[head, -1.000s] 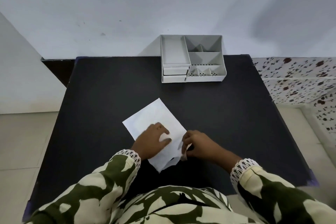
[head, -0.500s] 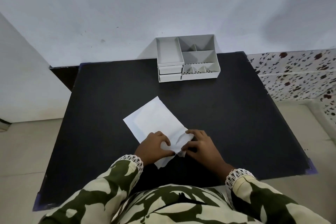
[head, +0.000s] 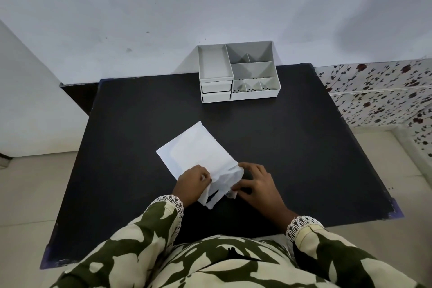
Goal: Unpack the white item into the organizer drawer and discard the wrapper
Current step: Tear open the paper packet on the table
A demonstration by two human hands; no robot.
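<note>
A flat white wrapped packet (head: 196, 149) lies tilted on the black table (head: 280, 142), its near end crumpled and torn open with a dark gap showing. My left hand (head: 190, 182) pinches the left side of that torn end. My right hand (head: 257, 184) grips the right side of it, fingers curled on the wrapper. The white item inside is hidden by the wrapper. A white organizer (head: 238, 72) with two shut drawers (head: 216, 92) at its front left stands at the table's far edge against the wall.
The wall stands directly behind the organizer. A floral-patterned tiled ledge (head: 383, 93) runs to the right of the table. Pale floor tiles show on both sides. My camouflage-patterned sleeves fill the near bottom of the view.
The wrapper's near end has been pulled further apart and crumpled up between both hands, with a dark opening now visible. My head has tilted up a little.
</note>
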